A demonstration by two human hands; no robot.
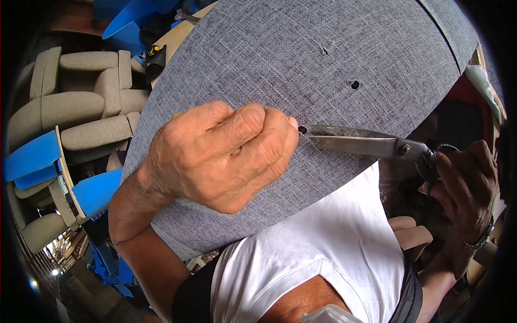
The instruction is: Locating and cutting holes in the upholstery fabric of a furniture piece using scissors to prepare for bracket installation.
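Note:
A large grey woven-fabric cushion [258, 59] fills the middle of the head view. Two small dark holes and a small slit mark its cover. My left hand [226, 156] is closed above the fabric, its fingertips pinched together right beside the lower hole [302, 130]. What the fingers grip, if anything, is hidden. On the right, my right hand [466, 188] is wrapped round the handles of metal scissors [361, 142]. Their blades lie slightly apart, low over the cover, with the tips at that same hole. The other hole [355, 85] sits farther up and to the right.
Several beige upholstered sofa pieces [72, 110] are stacked at the left. Blue panels [35, 156] lie among them, and another blue sheet [126, 35] is at the far left. The near cushion edge rests close to my white shirt [323, 231].

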